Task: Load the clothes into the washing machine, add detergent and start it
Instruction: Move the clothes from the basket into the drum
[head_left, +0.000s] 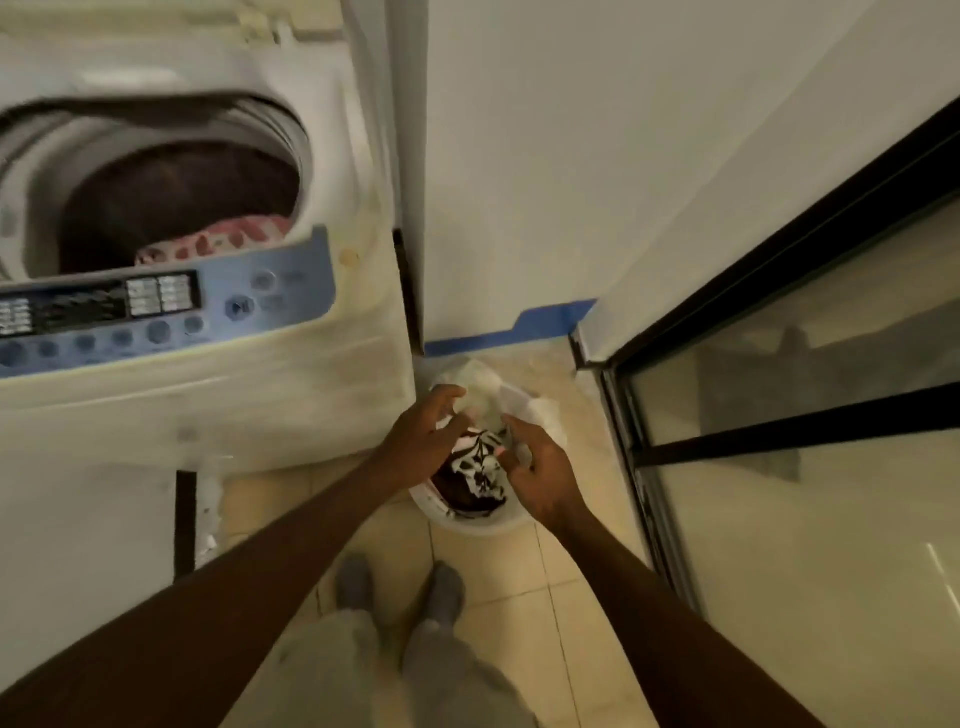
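A white top-loading washing machine (291, 374) stands at the left with its lid up. A red-and-white garment (218, 241) lies in the dark drum. On the floor beside it sits a white laundry basket (480, 522) holding a white cloth (480, 387), a black-and-white patterned garment (480, 467) and something dark underneath. Both my hands reach down into the basket. My left hand (421, 436) has its fingers curled at the white cloth. My right hand (540, 473) hovers with fingers spread at the patterned garment's edge. No detergent is in view.
The machine's blue control panel (156, 312) faces me. A black-framed glass door (779, 415) lines the right side. A white wall with blue tape (519, 332) at its base closes the far end. My feet (400, 587) stand on beige tiles just behind the basket.
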